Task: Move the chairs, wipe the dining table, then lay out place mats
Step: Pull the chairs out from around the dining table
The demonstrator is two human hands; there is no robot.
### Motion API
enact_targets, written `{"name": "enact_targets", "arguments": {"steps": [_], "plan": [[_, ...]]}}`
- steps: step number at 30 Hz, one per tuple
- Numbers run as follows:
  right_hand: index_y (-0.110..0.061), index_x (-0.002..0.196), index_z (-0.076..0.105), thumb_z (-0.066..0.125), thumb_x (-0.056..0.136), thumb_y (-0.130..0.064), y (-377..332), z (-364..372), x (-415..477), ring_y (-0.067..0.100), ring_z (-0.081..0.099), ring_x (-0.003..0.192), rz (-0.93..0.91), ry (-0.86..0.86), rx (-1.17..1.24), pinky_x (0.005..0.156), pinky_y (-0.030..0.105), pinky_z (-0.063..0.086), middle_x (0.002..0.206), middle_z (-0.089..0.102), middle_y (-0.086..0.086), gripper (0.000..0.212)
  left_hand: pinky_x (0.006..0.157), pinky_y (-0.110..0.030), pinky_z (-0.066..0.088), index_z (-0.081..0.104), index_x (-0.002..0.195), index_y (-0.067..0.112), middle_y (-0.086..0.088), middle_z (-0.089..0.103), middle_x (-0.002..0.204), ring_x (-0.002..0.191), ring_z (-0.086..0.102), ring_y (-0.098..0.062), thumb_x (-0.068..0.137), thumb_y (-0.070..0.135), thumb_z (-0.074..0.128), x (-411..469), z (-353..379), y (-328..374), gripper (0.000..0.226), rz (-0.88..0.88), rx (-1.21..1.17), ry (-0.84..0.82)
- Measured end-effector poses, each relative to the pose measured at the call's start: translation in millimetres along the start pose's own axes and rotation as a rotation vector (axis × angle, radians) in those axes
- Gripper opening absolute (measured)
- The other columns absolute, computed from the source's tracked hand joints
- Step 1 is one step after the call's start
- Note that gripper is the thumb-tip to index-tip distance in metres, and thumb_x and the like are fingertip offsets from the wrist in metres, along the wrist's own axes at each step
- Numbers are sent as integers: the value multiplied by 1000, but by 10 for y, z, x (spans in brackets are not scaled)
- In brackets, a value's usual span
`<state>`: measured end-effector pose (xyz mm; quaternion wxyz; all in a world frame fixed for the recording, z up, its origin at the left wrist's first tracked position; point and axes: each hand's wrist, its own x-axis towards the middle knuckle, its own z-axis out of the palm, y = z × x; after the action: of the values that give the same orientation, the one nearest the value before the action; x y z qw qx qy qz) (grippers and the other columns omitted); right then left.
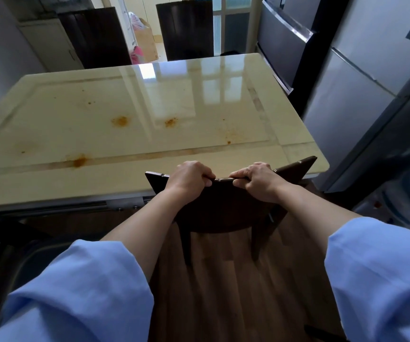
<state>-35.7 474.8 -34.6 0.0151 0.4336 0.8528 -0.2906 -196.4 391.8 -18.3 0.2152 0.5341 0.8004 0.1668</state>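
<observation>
- Head view: gripping top rail of near chair (223, 211) with left hand (191, 177) and right hand (255, 180), fingers curled over it.
- Holding it at dining table (125, 95) near edge, toward right corner.
- Leaving far chairs (95, 38) behind table, stains (120, 121) on table unwiped.
- Risking knocking rail against table edge if tipping forward; clipping fridge (347, 107) right of table if swinging wide.

Near chair (223, 208) stands at the front edge of the desk (100, 114), toward its right corner, with the left hand (189, 178) and right hand (255, 182) gripping its top rail side by side. Across the desk stand a far-left chair (95, 38) and a far-right chair (185, 30), with a cardboard box (147, 41) behind and between them. A refrigerator (352, 107) stands just right of the desk.
</observation>
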Motion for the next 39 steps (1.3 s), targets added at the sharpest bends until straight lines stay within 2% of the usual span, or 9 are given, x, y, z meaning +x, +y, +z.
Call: {"name": "enact_targets", "arguments": {"steps": [8, 12, 15, 18, 22, 24, 27, 35, 39], "plan": [[-29, 133, 54, 49, 96, -34, 86, -46, 80, 24, 15, 143, -20, -5, 13, 115, 27, 9, 141, 52, -5, 38, 90, -25, 42, 74, 103, 25, -2, 68, 114, 108, 60, -22, 82, 14, 66, 82, 66, 32, 24, -63, -71, 18], [-27, 135, 53, 47, 97, -35, 37, -43, 20, 25, 24, 143, -17, -16, -62, 118, 30, 10, 143, 51, 0, 39, 98, -26, 40, 71, 109, 21, -3, 66, 120, 115, 57, -21, 88, 13, 60, -33, 111, 50, 26, -82, -137, 16], [-19, 137, 51, 47, 97, -31, -108, -46, -115, 24, 34, 140, -56, 48, -6, 120, 35, 20, 143, 50, 6, 42, 101, -29, 39, 64, 120, 21, -2, 62, 126, 118, 55, -20, 92, 17, 55, -188, -9, 66, 30, -71, -143, 56], [-14, 136, 52, 51, 96, -28, -358, -18, -304, 20, 41, 135, -136, 122, 60, 115, 33, 31, 141, 51, 6, 42, 104, -34, 42, 61, 124, 22, 0, 62, 127, 117, 56, -19, 91, 19, 56, -435, -208, -24, 33, -64, -158, 88], [-12, 133, 55, 52, 96, -26, -841, 81, -554, 21, 46, 131, -229, 145, 52, 112, 31, 33, 138, 55, 6, 40, 101, -36, 44, 61, 123, 18, -4, 61, 125, 115, 57, -23, 91, 17, 55, -890, -500, -240, 33, -49, -97, 83], [-12, 133, 54, 52, 95, -27, -1128, 206, -703, 22, 46, 130, -274, 138, 50, 112, 32, 34, 138, 55, 6, 41, 100, -31, 42, 57, 128, 16, -6, 57, 130, 119, 54, -24, 93, 17, 53, -1188, -653, -388, 35, -56, -43, 88], [-13, 136, 51, 52, 95, -29, -1644, 483, -968, 21, 44, 133, -356, 121, -9, 112, 30, 33, 142, 51, 5, 44, 100, -31, 39, 54, 131, 17, -5, 54, 136, 122, 51, -22, 96, 19, 50, -1745, -918, -705, 36, -76, 21, 98], [-17, 139, 47, 57, 92, -34, -3205, 1423, -2008, 22, 44, 133, -531, 16, 4, 111, 34, 36, 144, 48, 5, 51, 99, -30, 42, 59, 126, 13, -8, 62, 126, 116, 57, -22, 94, 20, 54, -3549, -1586, -1994, 33, -198, 127, 115], [-18, 142, 43, 53, 93, -37, -3896, 1979, -2575, 18, 40, 136, -603, -48, -72, 112, 29, 32, 147, 44, 1, 54, 94, -27, 41, 59, 125, 13, -9, 62, 126, 116, 56, -23, 95, 22, 53, -4410, -1784, -2672, 32, -260, 183, 107]]}}
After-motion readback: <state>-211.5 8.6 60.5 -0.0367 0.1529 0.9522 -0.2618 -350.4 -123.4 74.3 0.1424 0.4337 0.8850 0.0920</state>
